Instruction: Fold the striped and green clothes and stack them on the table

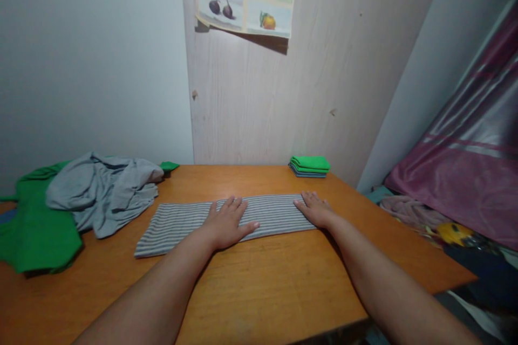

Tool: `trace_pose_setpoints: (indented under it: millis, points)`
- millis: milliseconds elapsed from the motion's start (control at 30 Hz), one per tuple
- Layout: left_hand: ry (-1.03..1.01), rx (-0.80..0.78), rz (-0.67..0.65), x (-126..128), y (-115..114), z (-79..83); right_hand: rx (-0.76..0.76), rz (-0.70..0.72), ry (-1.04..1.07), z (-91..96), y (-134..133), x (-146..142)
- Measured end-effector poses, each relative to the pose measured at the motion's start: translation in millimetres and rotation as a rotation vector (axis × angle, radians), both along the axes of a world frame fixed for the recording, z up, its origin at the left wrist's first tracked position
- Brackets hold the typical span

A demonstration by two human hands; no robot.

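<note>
A grey-and-white striped cloth (275, 214), folded into a long flat strip, lies across the middle of the wooden table. My left hand (227, 224) rests flat on it near the centre, fingers spread and thumb pointing right. At the strip's right end, my right hand (316, 210) also lies flat, its fingers stretched out over the edge of the fabric. Neither hand grips anything. The cloth's left end fans out slightly wider, beyond my left forearm.
Crumpled grey fabric (107, 188) lies over green cloth (44, 232) on the table's left. A small folded green and blue-grey stack (309, 165) sits at the back right. The table (259, 296) ends at the right, beside heaped textiles and a pink curtain (457, 156).
</note>
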State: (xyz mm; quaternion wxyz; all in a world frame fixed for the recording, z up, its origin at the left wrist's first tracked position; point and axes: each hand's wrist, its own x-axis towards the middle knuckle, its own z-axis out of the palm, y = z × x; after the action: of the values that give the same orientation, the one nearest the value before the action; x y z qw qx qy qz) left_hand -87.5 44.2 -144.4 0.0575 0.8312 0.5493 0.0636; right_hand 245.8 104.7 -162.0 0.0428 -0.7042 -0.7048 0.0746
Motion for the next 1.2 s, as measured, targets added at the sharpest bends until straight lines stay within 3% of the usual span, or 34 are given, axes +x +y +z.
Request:
trace_pose_setpoints:
  millis: [633, 867, 933, 1033, 1200]
  points:
    - [-0.008, -0.015, -0.001, 4, -3, 2.0, -0.018, -0.108, -0.061, -2.0, 0, 2]
    - [-0.03, -0.033, -0.01, 4, -7, 7.2, 0.015, -0.089, -0.099, 21.9, -2, -17]
    - [-0.04, -0.039, -0.011, 4, -7, 7.2, 0.063, -0.042, -0.088, 31.4, 0, -36]
    - [-0.05, -0.034, -0.011, 4, -6, 5.1, 0.126, 0.15, -0.017, 38.9, -2, -80]
    - [-0.044, -0.018, -0.018, 4, -5, 2.0, 0.154, 0.506, 0.13, 25.2, -18, -142]
